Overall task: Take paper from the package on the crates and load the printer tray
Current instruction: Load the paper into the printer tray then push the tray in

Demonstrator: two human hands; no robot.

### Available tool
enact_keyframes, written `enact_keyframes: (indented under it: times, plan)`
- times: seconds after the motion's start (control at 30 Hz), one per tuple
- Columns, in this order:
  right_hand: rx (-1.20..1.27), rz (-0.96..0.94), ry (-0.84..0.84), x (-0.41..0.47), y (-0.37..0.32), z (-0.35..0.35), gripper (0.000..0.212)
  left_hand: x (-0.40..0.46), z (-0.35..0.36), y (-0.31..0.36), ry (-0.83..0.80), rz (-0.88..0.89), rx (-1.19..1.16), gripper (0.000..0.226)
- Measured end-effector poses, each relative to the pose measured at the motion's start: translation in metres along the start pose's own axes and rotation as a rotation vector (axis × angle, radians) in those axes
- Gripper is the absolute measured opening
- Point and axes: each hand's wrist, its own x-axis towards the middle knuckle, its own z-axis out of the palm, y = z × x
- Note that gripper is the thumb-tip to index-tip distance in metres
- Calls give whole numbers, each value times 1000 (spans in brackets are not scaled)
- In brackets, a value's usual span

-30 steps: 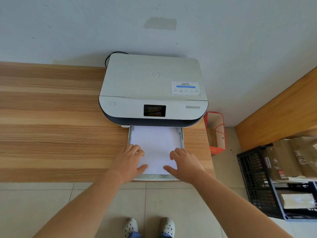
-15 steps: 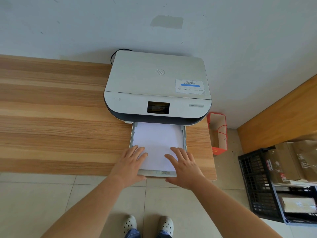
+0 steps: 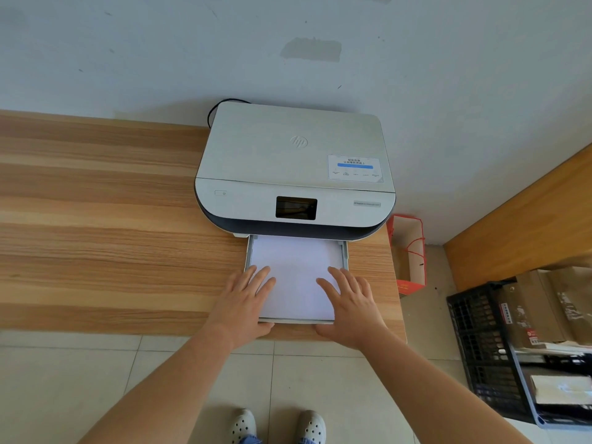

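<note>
A white printer [image 3: 294,161] stands on the wooden table [image 3: 96,235] against the wall. Its paper tray [image 3: 344,255] sticks out toward me at the table's front edge, filled with a stack of white paper [image 3: 296,267]. My left hand [image 3: 243,302] lies on the stack's near left corner, fingers spread flat, thumb hooked at the tray's front edge. My right hand [image 3: 352,309] mirrors it on the near right corner. The brown paper package [image 3: 528,309] rests on the black crates [image 3: 474,347] at the right.
A red paper bag [image 3: 410,251] stands on the floor between the table's right end and a wooden panel [image 3: 528,219]. A black cable [image 3: 213,110] loops behind the printer. My shoes [image 3: 278,426] are on the tiled floor below the tray.
The tray sticks out a little less than a second ago. Both hands have stayed on the near end of the paper and moved with it toward the printer.
</note>
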Motion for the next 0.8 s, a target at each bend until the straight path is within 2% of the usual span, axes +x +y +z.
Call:
enact_keyframes:
  times: [0.23,0.47,0.8]
  plan:
    - [-29,24,5,12,5,-4,92,11,-3,-3,49,-13,-7,90]
    - [-59,71,89,35,11,-16,95,37,-16,-12,66,-57,-4,94]
    - [-129,61,104,63,18,-28,97,63,-24,-22,98,-27,62,93]
